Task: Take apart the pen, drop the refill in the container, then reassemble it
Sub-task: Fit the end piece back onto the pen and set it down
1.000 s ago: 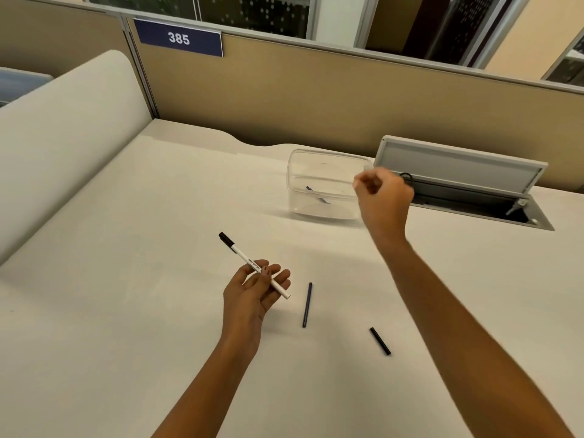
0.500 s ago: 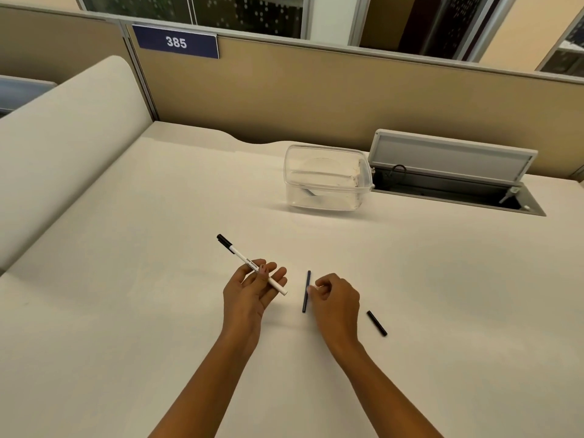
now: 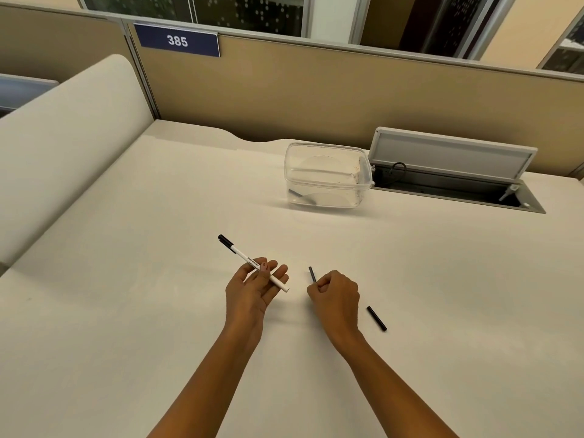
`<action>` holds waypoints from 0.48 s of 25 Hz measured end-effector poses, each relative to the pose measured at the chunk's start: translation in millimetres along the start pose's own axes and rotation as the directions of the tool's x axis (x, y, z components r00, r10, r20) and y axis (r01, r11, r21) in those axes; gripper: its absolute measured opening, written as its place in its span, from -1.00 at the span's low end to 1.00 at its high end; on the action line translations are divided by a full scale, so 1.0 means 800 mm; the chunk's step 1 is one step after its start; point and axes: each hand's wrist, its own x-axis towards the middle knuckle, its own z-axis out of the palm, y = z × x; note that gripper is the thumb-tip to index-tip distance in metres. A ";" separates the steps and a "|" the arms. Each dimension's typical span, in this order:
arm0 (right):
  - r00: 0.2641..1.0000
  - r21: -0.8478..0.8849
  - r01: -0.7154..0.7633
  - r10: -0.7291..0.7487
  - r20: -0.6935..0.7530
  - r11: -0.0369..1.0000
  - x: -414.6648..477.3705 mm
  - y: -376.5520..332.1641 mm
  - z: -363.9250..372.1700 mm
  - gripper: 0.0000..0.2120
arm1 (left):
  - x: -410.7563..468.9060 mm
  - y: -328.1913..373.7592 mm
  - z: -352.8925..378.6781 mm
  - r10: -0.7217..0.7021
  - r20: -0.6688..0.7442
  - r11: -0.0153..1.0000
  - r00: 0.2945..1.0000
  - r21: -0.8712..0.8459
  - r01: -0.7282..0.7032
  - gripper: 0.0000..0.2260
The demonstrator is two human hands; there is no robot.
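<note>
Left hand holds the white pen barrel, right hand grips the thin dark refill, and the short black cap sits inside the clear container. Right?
Not quite. In the head view the short black cap lies on the desk beside the right hand, not in the clear container. The rest holds.

One pen barrel [image 3: 252,263], one container [image 3: 328,175], two hands [image 3: 252,292].

The worktop [image 3: 126,279] looks matt and smooth; the container [image 3: 327,175] is clear glossy plastic (see-through), and the pen barrel [image 3: 243,256] smooth white plastic.
</note>
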 end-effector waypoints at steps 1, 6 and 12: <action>1.000 0.041 -0.002 0.003 -0.011 0.999 -0.002 0.003 -0.004 -0.93 | 0.000 0.001 0.000 -0.001 0.000 1.000 1.000 -0.002 0.001 -0.94; 0.996 0.225 0.041 -0.023 -0.083 0.974 -0.016 0.004 -0.037 -0.94 | -0.004 0.004 0.004 -0.016 0.006 1.000 1.000 -0.027 0.016 -0.94; 0.977 0.301 0.209 -0.183 -0.112 0.930 -0.053 -0.012 -0.080 -0.92 | -0.014 0.006 0.012 -0.074 0.046 0.988 0.996 -0.131 0.080 -0.94</action>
